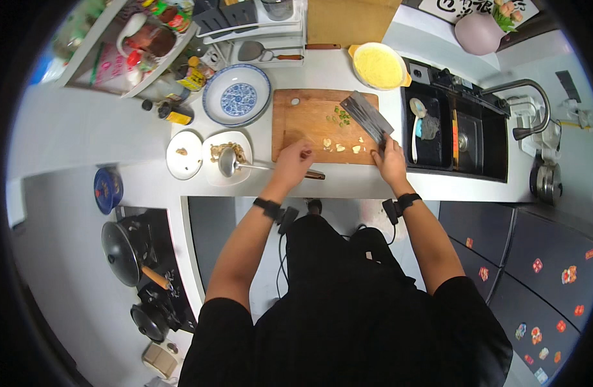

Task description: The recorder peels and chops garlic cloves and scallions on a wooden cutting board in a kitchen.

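Note:
A wooden cutting board lies on the counter, bearing chopped green pieces and several pale pieces, apparently garlic. My right hand is at the board's near right corner, touching the handle end of a cleaver whose blade lies slanted over the board; its grip cannot be told. Over the board's near left corner is my left hand, fingers curled, their tips partly hidden. To its left, a metal ladle rests in a white square dish of brown food, its handle passing beneath or behind my left hand.
A blue-and-white bowl and a small white plate stand left. Behind right is a yellow pot. A black sink with a faucet lies right. Bottles stand back left; a lidded pan sits on the stove.

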### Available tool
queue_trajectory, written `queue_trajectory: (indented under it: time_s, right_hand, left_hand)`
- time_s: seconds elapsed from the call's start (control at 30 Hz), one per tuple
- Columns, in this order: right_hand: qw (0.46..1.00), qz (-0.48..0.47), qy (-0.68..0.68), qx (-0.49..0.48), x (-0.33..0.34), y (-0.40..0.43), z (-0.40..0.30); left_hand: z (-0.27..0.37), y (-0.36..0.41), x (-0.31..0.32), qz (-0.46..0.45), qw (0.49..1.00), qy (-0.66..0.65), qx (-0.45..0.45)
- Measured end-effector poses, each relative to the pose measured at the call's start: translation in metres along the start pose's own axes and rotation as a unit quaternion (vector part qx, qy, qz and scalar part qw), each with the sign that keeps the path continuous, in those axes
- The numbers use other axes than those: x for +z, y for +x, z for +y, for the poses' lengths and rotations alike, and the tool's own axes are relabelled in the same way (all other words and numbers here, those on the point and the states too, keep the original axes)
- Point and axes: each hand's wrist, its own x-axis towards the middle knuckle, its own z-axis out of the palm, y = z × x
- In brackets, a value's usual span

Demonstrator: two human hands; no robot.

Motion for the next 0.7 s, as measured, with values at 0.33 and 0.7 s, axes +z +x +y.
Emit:
queue_trajectory:
  time_s: [0.33, 0.7]
  right_hand:
    - [0.998, -0.005, 0.019, 0.064, -0.001, 0.016, 0.004]
    - [0.993, 0.073, -0.063, -0.064, -0.009, 0.009, -0.001]
  left_hand:
    - [-0.025, 0.053, 0.059, -0.042, 0.973, 0.226, -0.030]
    - [-0.029, 0.048, 0.069, -0.054, 0.972, 0.229, -0.007]
